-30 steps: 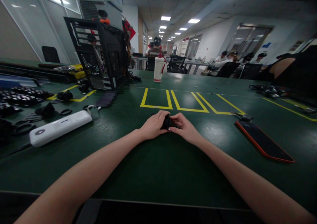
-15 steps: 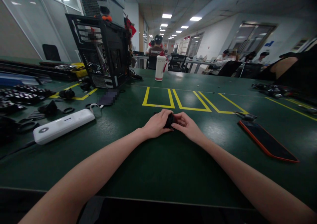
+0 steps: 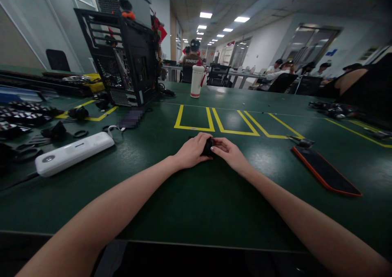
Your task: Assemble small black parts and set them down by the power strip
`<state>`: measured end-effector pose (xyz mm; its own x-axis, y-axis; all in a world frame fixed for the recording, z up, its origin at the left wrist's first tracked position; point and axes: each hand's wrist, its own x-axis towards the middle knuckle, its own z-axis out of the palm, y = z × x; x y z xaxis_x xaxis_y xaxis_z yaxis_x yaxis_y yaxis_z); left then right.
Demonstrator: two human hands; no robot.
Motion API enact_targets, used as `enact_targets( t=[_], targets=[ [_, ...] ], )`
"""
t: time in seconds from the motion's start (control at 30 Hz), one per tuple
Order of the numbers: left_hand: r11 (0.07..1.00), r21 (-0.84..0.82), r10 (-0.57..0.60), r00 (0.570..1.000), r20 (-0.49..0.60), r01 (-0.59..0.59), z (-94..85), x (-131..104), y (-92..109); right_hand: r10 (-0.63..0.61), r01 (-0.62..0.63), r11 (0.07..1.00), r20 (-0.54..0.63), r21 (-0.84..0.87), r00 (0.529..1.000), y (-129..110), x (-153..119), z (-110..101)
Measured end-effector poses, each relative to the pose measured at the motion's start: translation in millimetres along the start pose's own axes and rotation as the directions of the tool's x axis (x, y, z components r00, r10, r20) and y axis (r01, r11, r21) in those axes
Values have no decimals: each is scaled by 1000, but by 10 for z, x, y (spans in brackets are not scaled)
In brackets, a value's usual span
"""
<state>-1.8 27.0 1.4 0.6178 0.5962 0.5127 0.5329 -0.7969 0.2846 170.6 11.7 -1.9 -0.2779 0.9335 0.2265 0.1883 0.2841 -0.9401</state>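
Note:
A small black part, round at its right end, sits low over the green table between my two hands. Its exact kind is hard to make out, since fingers cover much of it. My left hand is closed around it from the left, thumb along the near side. From the right, my right hand pinches at its right end with bent fingers and thumb. Beyond the hands, yellow tape outlines mark the tabletop.
A white power strip-like device with a cable lies left, near loose black parts. Behind stands an open computer case. A white cup is at the back. An orange-edged dark tray lies right. Several people sit farther off.
The view has shifted slightly, so the table's things appear a little left and higher. Both hands keep to the black part, with only small shifts of the right fingers.

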Motion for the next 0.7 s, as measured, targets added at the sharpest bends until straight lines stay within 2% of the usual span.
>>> enact_targets(
  t=[0.1,0.23,0.5,0.7],
  targets=[
    [1000,6,4,1000,9,-4,1,-3,-9,-81,84,995,52,-59,995,4,-45,-8],
    [1000,2,9,1000,8,-9,-1,-1,-14,-151,157,980,58,-119,987,-6,-90,-15],
    [1000,-9,1,1000,3,-1,-4,-4,-3,-88,88,996,-8,20,996,-17,-2,7],
    [1000,-8,8,1000,1,-8,2,1,-8,-43,42,999,26,14,999,5,-16,-4]
  ],
)
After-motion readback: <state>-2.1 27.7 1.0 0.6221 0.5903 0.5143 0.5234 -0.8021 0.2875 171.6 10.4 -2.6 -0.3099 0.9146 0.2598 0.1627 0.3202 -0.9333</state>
